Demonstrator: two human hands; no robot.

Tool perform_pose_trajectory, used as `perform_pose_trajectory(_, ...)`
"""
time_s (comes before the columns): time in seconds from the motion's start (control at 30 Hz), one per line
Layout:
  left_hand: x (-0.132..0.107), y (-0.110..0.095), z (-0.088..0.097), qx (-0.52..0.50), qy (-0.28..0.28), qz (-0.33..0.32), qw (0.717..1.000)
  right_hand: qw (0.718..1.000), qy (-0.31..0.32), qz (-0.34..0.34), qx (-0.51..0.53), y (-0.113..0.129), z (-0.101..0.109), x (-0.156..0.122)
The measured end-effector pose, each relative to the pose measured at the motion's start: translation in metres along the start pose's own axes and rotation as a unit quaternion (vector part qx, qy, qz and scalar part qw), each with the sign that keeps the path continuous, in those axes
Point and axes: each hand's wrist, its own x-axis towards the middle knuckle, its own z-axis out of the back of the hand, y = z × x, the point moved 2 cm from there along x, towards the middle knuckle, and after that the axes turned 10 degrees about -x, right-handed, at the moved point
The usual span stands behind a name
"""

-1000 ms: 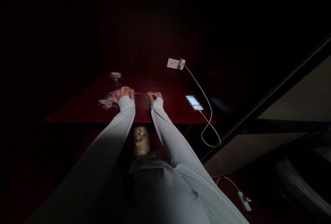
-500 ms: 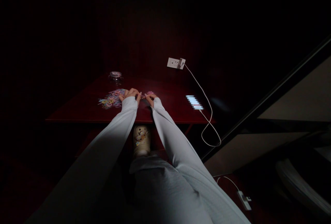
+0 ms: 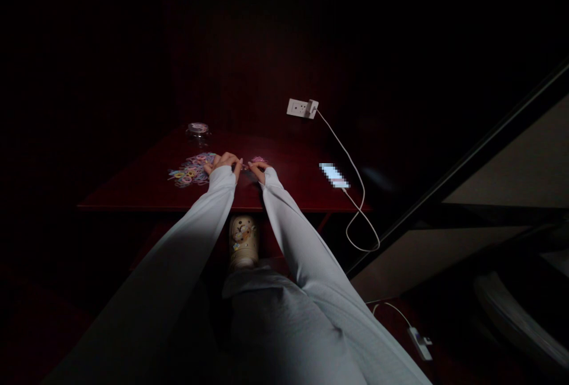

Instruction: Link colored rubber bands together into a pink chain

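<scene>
My left hand (image 3: 224,163) and my right hand (image 3: 259,168) rest close together on a dark red table (image 3: 142,186), fingertips almost meeting. Both are pinched on something thin and small between them; it is too small and dim to name. A pile of small pastel rings or bands (image 3: 192,169) lies on the table just left of my left hand. A few pink ones (image 3: 258,160) sit by my right hand. Both arms wear long pale sleeves.
A small clear round container (image 3: 198,129) stands at the table's back. A lit phone (image 3: 334,175) lies at the right, its white cable (image 3: 355,183) running to a wall socket (image 3: 302,108). A shoe (image 3: 243,240) shows below the table. The room is very dark.
One second ago my hands were apart with a thin strand stretched between them. They have come together and have held still over the last half second.
</scene>
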Motion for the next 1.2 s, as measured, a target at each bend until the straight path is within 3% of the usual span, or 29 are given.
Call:
perform_pose_trajectory(0.33, 0.001, 0.01, -0.008, -0.009, -0.004, -0.017, 1.0, 0.998, -0.011, 0.029, -0.048, -0.006, 0.0, 0.002)
perform_pose_trajectory(0.77, 0.001, 0.005, -0.006, 0.01, 0.028, -0.036, 0.999, 0.972, -0.048, 0.048, -0.225, 0.007, 0.002, -0.004)
perform_pose_trajectory(0.9, 0.001, 0.002, -0.003, -0.001, 0.014, -0.01, 1.0, 0.969, -0.042, 0.05, -0.237, 0.005, 0.003, -0.003)
perform_pose_trajectory(1.2, 0.001, 0.004, 0.006, -0.064, -0.088, 0.06, 0.992, 0.966, -0.072, -0.005, -0.249, 0.007, 0.012, -0.007)
